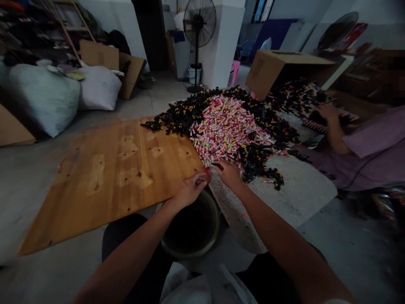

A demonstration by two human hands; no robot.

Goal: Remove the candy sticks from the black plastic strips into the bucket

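Observation:
My left hand (192, 188) is curled at the near corner of a wooden board (110, 177), its fingers pinched on a small piece I cannot make out. My right hand (228, 172) reaches into the near edge of a big heap of small pink and multicoloured pieces (226, 128), fingers closed on a small dark piece. Black pieces with bright dots (268, 126) ring the pink heap. A dark round bucket (193, 228) stands below my hands, between my knees.
A grey stone slab (297, 190) bears the heap. At the right another person in a purple sleeve (373, 147) works at the pile. A tipped cardboard box (278, 69), a standing fan (199, 25) and stuffed sacks (44, 97) stand behind.

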